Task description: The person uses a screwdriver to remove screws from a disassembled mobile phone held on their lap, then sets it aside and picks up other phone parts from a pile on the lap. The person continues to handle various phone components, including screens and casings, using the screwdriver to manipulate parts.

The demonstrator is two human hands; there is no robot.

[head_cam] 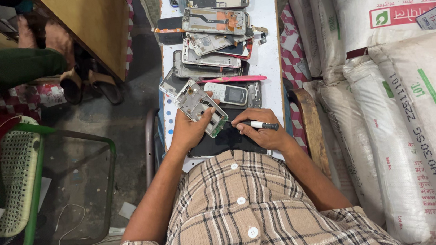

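Observation:
My left hand (189, 130) grips a small opened phone frame (199, 105), its bare silver inside facing up and tilted. My right hand (264, 133) holds a black-handled screwdriver (258, 125) with its thin tip pointing left at the lower end of that frame. Both hands rest over a dark flat panel (228, 143) on the narrow white table (270, 53). Just beyond the hands lies a small grey keypad phone (228, 92).
A pile of stripped phone frames and boards (215, 37) covers the table's far half, with a pink tool (232, 79) across it. Stacked white sacks (409, 120) stand on the right. A green chair (20, 173) and a wooden bench (89, 28) are on the left.

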